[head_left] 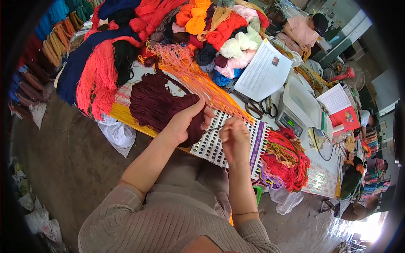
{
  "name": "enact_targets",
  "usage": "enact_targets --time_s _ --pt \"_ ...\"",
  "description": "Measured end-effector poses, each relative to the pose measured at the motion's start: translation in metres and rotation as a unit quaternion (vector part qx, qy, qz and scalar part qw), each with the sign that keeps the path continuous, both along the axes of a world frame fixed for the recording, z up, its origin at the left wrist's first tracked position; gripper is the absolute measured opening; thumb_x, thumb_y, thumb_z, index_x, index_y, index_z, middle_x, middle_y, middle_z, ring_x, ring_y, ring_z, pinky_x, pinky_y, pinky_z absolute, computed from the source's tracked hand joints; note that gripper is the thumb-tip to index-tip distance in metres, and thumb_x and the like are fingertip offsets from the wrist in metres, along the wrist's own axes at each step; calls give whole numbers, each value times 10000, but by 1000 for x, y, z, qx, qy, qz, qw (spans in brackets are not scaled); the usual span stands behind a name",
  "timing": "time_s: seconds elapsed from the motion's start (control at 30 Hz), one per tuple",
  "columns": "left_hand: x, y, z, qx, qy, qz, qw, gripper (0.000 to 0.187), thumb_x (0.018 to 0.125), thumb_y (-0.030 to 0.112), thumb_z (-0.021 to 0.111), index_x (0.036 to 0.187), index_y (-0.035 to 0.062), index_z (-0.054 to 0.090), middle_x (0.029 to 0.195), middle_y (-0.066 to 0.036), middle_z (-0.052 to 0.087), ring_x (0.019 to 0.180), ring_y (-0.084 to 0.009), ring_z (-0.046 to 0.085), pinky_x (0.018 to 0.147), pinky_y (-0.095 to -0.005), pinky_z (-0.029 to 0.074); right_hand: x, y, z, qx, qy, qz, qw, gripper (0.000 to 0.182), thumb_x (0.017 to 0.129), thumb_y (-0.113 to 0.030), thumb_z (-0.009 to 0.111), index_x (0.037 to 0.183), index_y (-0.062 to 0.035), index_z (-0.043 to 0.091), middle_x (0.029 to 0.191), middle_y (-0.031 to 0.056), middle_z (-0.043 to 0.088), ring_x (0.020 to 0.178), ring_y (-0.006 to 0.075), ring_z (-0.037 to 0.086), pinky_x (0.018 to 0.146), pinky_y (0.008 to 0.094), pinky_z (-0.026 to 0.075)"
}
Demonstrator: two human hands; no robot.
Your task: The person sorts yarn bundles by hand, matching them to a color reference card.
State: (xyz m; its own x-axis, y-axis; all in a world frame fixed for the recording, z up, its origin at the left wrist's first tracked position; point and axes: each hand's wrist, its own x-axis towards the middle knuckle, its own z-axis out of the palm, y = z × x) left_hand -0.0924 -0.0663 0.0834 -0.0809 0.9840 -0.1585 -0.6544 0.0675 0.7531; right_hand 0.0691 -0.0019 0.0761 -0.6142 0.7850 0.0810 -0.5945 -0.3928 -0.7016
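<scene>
My left hand point(188, 120) is closed on a thick bundle of dark maroon yarn point(156, 99), which spreads over the table to its left. My right hand point(235, 135) is pinched on a thin dark strand that runs back toward the left hand. Beneath both hands lies a white board with rows of holes point(201, 146) and a purple printed stripe. Red, olive and purple threads point(289, 162) hang from the board's right edge. Long pink and orange strands point(198, 82) reach its far edge.
Coloured yarn skeins point(196, 21) are heaped at the back. Black-handled scissors point(254, 110) lie near a digital scale point(291, 122) with a white tray point(301, 101). A printed sheet point(261, 76) leans on skeins. Plastic bags point(118, 137) hang at the table edge. A person point(301, 31) sits across.
</scene>
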Motion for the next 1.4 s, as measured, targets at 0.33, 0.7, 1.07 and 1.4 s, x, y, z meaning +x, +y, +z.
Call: enact_targets --time_s 0.33,0.7,1.07,1.4 --pt "18 -6 -1 22 -37 -30 999 365 952 303 405 1155 34 545 1158 -69 549 894 -134 564 655 -283 477 -25 -17 3 195 -233 -53 951 58 880 -48 554 867 6 537 761 13 531 573 67 497 523 187 411" --pt "10 -12 12 28 -139 32 989 296 934 254 466 1074 17 574 868 -86 603 726 -157 578 610 -286 487 -10 -22 7 94 -126 23 987 145 923 -176 501 900 -34 490 841 109 620 674 152 596 648 259 450" --pt "9 -16 17 17 -37 141 989 257 922 233 494 984 19 620 756 -17 572 649 -91 521 593 -223 428 -7 -23 7 82 -110 16 990 164 942 -177 457 869 -31 476 726 85 583 601 152 567 599 258 466" --pt "12 -16 13 21 11 158 987 248 913 226 508 956 16 633 762 -13 585 630 -73 517 577 -210 416 -8 -27 5 125 -204 13 971 152 927 -146 495 883 -1 489 639 22 517 530 83 485 510 213 411"
